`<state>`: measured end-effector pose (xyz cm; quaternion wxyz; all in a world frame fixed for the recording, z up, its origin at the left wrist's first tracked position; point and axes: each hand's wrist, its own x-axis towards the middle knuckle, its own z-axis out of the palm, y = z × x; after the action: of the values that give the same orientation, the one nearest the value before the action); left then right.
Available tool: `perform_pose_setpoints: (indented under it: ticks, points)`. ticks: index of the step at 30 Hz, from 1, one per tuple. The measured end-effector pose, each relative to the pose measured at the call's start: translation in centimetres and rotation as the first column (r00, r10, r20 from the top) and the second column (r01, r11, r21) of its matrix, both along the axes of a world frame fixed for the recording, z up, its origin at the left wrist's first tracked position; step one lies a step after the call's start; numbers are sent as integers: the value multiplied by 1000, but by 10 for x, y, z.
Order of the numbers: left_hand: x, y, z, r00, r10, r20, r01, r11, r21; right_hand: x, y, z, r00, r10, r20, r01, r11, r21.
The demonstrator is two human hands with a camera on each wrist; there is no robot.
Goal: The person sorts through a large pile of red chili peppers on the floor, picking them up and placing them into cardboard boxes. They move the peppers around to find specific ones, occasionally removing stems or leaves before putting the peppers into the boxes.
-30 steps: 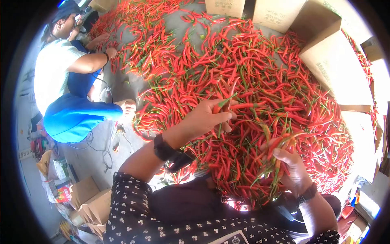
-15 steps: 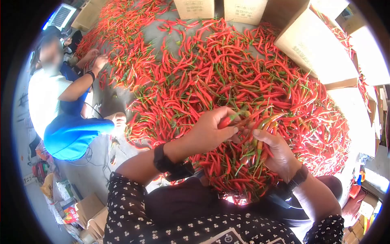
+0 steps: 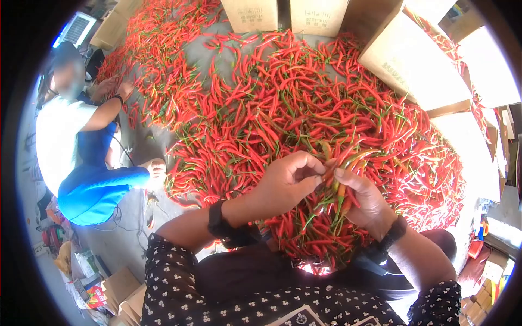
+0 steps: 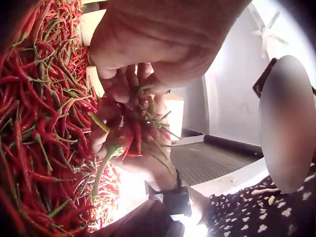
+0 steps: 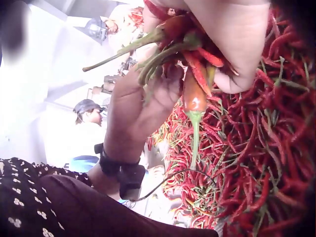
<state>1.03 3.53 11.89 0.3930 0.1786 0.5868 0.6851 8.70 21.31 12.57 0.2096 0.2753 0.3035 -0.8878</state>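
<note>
1. Two bare hands are at work, close together in front of the lap, meeting at a bunch of chillies.
2. One right hand (image 3: 370, 204) has its fingers curled round several chillies (image 3: 350, 161), the thumb laid along the near side; three or more green stems poke out (the fingers hide too many for an exact count).
3. One left hand (image 3: 285, 185) is partly closed, finger and thumb bent towards each other, their tips touching the same chillies; whether they pinch one, I cannot tell.
4. Two black wristbands, one on each wrist: a left band (image 3: 220, 220) and a right band (image 3: 394, 232).
5. One big heap of loose red chillies (image 3: 266, 127) lies directly below and beyond the hands, far too many to count, spread over a grey floor (image 3: 205, 51).
6. Two printed boxes (image 3: 318, 16) stand side by side at the heap's far edge, and one larger box (image 3: 410, 60) stands to their right, beside the heap.
7. One other person (image 3: 73, 130), in a pale top and blue trousers, sits well apart at the left edge of the heap, both hands down near the chillies (one bare foot shows).
</note>
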Motion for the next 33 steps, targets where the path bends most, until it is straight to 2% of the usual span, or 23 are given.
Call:
perform_pose_setpoints:
  ticks: [2,4,6,7,10,11,12,13,14,16,17,18,20,22,24,25,27,29,30,32,33]
  points:
    - [-1,3,-4,999,-18,-32,16,997,-71,-1,-1,1,1000,-15,6,14,1000,10]
    - [-1,3,-8,997,-15,-71,10,997,-74,-2,-3,3,999,-33,6,33,999,22]
    - [-3,4,-10,999,11,-41,-14,997,-76,-4,-5,2,996,-46,-71,54,992,110]
    - [-6,4,-8,1000,15,23,-13,995,-101,-4,-1,-3,998,-34,-43,39,993,107]
    - [-15,7,2,999,29,-41,-36,984,-174,-15,-7,13,993,-70,-96,87,977,192]
    - [-16,10,8,996,83,-42,-90,978,-188,-21,-7,16,988,-100,-114,121,973,195]
    - [-18,12,9,996,58,-72,-69,984,-162,-27,-8,19,981,-124,-148,154,965,213]
    - [-22,13,6,959,61,-277,-116,975,-188,-33,-8,21,970,-137,-203,182,957,225]
    - [-28,16,6,880,67,-470,-178,964,-197,-42,-7,24,956,-143,-258,206,950,235]
    - [-41,27,27,831,105,-546,-270,935,-231,-59,-4,26,934,-147,-326,254,914,316]
    - [-49,33,42,735,71,-675,-294,930,-222,-68,-1,30,925,-137,-355,276,884,377]
    - [-55,37,52,724,69,-686,-288,935,-209,-76,4,35,917,-144,-372,292,878,380]
    - [-65,44,66,655,42,-754,-343,906,-247,-91,17,47,938,-19,-345,174,889,424]
    - [-77,43,78,619,4,-786,-303,924,-233,-95,28,56,930,-35,-367,187,903,388]
    - [-80,43,92,709,-56,-703,-254,910,-328,-92,44,78,928,-49,-369,196,907,373]
    - [-80,43,102,700,-58,-712,-251,913,-322,-86,58,84,940,34,-341,153,848,507]
    - [-79,39,118,747,-57,-663,-311,851,-424,-79,90,110,907,82,-413,167,830,532]
    - [-84,12,111,704,-171,-690,-341,771,-538,-74,122,147,869,174,-464,142,810,569]
    - [-87,0,111,663,-217,-716,-381,725,-574,-75,137,163,864,173,-473,153,805,574]
    - [-95,-39,98,558,-298,-774,-492,632,-598,-75,164,186,731,288,-619,215,763,609]
    - [-99,-61,87,493,-335,-803,-557,587,-587,-75,171,194,644,264,-718,229,829,510]
